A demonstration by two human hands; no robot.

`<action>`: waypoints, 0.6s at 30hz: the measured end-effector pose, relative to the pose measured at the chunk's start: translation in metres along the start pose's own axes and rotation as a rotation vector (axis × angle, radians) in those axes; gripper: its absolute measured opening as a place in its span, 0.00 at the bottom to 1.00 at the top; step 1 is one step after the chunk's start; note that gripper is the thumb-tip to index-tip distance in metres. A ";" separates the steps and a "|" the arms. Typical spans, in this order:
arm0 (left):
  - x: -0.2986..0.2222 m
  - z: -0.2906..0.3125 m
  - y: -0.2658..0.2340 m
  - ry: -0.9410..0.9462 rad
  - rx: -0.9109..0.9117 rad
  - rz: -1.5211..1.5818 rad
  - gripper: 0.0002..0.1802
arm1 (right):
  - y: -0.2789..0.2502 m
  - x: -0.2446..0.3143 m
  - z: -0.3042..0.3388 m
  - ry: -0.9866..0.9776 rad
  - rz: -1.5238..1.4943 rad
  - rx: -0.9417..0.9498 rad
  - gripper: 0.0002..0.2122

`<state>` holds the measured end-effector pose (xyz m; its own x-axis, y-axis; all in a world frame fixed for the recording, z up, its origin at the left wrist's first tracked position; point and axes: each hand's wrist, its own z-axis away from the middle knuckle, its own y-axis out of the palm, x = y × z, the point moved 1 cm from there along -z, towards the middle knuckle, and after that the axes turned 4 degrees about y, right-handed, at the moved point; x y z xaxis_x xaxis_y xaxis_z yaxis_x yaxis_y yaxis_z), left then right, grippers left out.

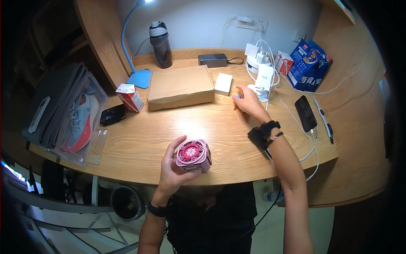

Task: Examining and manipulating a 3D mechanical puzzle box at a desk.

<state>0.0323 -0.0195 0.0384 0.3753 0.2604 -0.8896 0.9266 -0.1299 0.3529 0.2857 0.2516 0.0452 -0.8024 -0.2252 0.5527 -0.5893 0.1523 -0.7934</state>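
Note:
My left hand (171, 170) is closed around a small pink box (198, 157) near the desk's front edge. Its top carries a dark red round pattern with a pale flower in the middle, and its sides look ornate. Farther off to the right, my right hand (248, 103) is lowered to the desk with its fingers closed on a slim orange-and-blue object (240, 94), whose kind I cannot make out. Just left of those fingers lies a white box (223, 84). Behind it is a dark power bank (212, 60) with a wrist loop.
A flat cardboard box (181, 88), blue lamp (139, 78) and dark bottle (160, 45) stand at the back. Left are a red-and-white carton (130, 98) and a clear shoe box (80, 118). Right are a white stand (264, 78), phone (305, 113), watch (322, 114) and loose cables.

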 end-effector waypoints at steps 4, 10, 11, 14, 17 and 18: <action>-0.003 -0.001 0.005 -0.072 -0.064 0.148 0.49 | -0.040 0.035 0.058 -0.204 -0.150 0.091 0.22; -0.006 0.003 0.019 -0.167 -0.094 0.088 0.39 | -0.071 0.101 0.199 -0.474 -0.504 0.400 0.35; -0.006 0.000 0.025 -0.172 -0.087 0.092 0.39 | -0.067 0.101 0.211 -0.422 -0.539 0.361 0.35; -0.003 -0.003 0.031 -0.238 -0.114 0.052 0.35 | -0.035 0.093 0.229 -0.283 -0.723 0.300 0.38; -0.002 -0.008 0.036 -0.217 -0.043 -0.024 0.32 | -0.015 0.081 0.232 -0.203 -0.873 0.246 0.40; -0.001 -0.008 0.035 -0.201 -0.047 -0.008 0.32 | -0.011 0.081 0.233 -0.215 -0.896 0.235 0.41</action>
<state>0.0645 -0.0171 0.0542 0.3605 0.0644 -0.9305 0.9312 -0.0823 0.3551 0.2493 0.0076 0.0392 -0.0133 -0.3400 0.9403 -0.9242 -0.3548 -0.1413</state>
